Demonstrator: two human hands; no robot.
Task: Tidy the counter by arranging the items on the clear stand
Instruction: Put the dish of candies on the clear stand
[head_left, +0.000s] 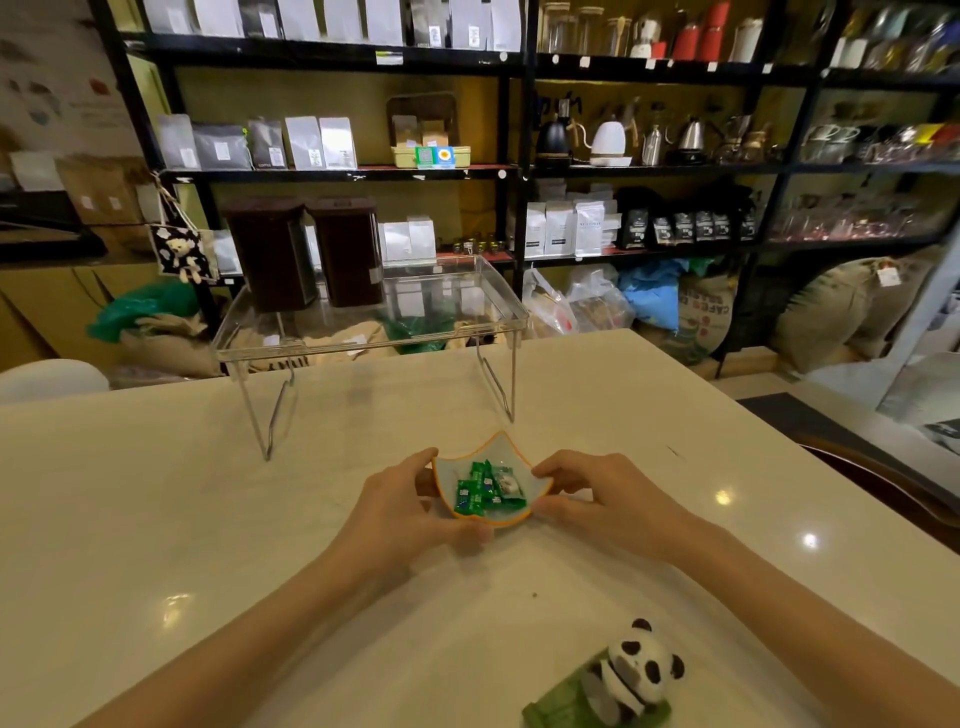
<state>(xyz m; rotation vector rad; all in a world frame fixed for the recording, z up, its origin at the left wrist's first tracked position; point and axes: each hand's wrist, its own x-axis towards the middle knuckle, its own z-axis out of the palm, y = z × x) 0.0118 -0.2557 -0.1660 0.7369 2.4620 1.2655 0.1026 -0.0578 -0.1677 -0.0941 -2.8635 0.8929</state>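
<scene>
A small white dish with an orange rim (537, 480) holds several green-wrapped candies (480, 491) on the pale counter. My left hand (400, 506) grips the dish's left side and my right hand (602, 493) grips its right side. Beyond the dish stands the clear stand (363, 317), a transparent tray top on bent wire legs, with nothing on it. A panda figure on a green base (623, 680) sits at the near right of the counter, apart from both hands.
The counter (156, 519) ends just behind the clear stand and along the right. Black shelves (524, 171) with bags, kettles and jars fill the background. Sacks and plastic bags lie on the floor beyond the counter.
</scene>
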